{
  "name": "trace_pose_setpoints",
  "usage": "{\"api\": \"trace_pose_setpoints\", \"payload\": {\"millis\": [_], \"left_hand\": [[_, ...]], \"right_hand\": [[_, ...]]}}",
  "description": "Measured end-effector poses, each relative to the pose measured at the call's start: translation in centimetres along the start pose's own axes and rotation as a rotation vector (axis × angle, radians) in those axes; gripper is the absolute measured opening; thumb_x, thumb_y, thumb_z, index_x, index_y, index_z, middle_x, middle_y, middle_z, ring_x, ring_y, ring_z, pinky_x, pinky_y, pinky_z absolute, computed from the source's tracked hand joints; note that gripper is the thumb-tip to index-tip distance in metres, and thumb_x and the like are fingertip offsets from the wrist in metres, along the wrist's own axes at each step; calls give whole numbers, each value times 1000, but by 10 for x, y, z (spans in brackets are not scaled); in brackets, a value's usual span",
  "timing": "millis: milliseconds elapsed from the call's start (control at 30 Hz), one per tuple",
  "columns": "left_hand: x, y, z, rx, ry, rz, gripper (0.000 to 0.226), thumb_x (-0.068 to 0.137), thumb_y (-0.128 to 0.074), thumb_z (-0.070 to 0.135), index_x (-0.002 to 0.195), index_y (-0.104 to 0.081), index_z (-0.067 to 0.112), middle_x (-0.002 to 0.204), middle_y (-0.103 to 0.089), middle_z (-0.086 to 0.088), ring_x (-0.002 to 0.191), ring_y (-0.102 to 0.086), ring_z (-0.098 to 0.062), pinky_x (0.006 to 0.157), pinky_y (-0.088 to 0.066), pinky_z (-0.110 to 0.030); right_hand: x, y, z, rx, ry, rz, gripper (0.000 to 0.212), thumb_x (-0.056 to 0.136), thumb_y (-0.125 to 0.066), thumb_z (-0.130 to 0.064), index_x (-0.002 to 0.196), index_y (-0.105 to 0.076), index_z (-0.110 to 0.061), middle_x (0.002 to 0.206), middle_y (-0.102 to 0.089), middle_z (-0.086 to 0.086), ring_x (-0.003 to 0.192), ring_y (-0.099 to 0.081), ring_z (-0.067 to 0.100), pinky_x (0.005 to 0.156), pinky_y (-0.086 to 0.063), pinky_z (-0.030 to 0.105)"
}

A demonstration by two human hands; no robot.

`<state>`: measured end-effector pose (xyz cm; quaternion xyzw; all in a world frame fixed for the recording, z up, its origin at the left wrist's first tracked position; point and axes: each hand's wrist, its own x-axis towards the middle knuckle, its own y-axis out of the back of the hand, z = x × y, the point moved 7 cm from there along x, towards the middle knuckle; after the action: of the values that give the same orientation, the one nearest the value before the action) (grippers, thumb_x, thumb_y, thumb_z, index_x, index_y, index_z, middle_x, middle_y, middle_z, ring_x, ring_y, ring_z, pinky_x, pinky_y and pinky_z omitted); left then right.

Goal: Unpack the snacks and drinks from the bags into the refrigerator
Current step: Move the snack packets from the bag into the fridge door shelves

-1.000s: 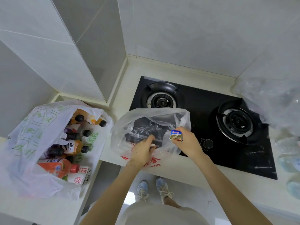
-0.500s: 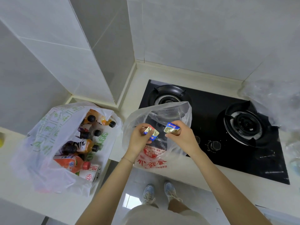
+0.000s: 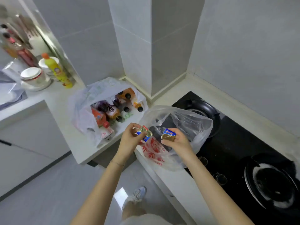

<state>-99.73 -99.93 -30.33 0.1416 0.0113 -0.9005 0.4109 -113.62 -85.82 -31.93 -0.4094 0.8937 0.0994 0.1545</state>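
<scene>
Both hands have come up and out of the clear bag (image 3: pixel 194 122) since a second ago. Back then only the right hand (image 3: pixel 177 142) held a snack, while the left hand (image 3: pixel 129 140) was down among the plastic. Now each one carries a small foil packet, and the view has swung left, so that the bowls (image 3: pixel 32 77) and a yellow bottle (image 3: pixel 56 70) at the far end of the desk (image 3: pixel 61 101) have come into sight.

The left grip pinches the first packet (image 3: pixel 145 133) between thumb and curled fingers. The right grip is closed the same way round the second packet (image 3: pixel 168 135), thumb on top. The two packets sit near each other, just above the bag's red-printed front and clear of it.

That bag slumps on the desk edge against the black stove (image 3: pixel 240 140), its mouth gaping. Something dark shows through the plastic, though I cannot tell whether it is more food or only the stove behind. The second bag (image 3: pixel 81 108), to the left, is crammed with drink bottles (image 3: pixel 112 112) lying on their sides — none of those looks touched.

My reading is that the picking step is finished for this pair and the carry comes next. The leftward turn suggests a walk toward the refrigerator, but no refrigerator is plainly in view, so its direction is a guess. Most of the unpacking remains — all the drinks, at least. Such small packets could slip from a light pinch on the way.
</scene>
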Motion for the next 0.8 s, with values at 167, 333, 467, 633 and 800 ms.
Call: {"api": "trace_pose_setpoints", "payload": {"millis": [167,333,467,633,800], "left_hand": [[-109,20,-41,-41,88,278,21,88,-68,6,100,-51,1,85,-64,-12,62,-64,-11,53,-54,-26],[-215,63,-58,-47,120,517,20,87,-69,8,99,-53,4,95,-66,-20,74,-67,-21,58,-57,-28],[-295,103,-58,-111,95,764,19,87,-71,9,96,-54,8,93,-66,-17,72,-65,-16,55,-56,-25],[-389,125,-75,-199,73,986,18,87,-70,10,90,-53,15,90,-70,-11,69,-66,-12,55,-56,-27],[-487,130,-103,-297,78,1180,19,88,-69,8,89,-53,18,85,-70,-4,66,-65,-9,56,-56,-27]], "right_hand": [[-53,-38,29,17,-69,-279,36,81,-71,4,114,-60,-7,93,-69,6,78,-65,10,66,-52,16],[-108,-93,38,-111,-80,-492,24,83,-72,-4,105,-64,-10,81,-67,3,67,-60,12,70,-50,25],[-159,-147,26,-158,-36,-666,31,84,-71,-5,113,-60,-8,89,-68,8,73,-62,15,68,-52,20],[-238,-200,30,-292,21,-863,32,82,-75,-17,109,-57,-18,91,-70,1,76,-64,13,75,-54,25],[-323,-237,57,-371,34,-1039,28,87,-70,-16,111,-57,-11,86,-70,1,69,-63,8,68,-50,19]]}}
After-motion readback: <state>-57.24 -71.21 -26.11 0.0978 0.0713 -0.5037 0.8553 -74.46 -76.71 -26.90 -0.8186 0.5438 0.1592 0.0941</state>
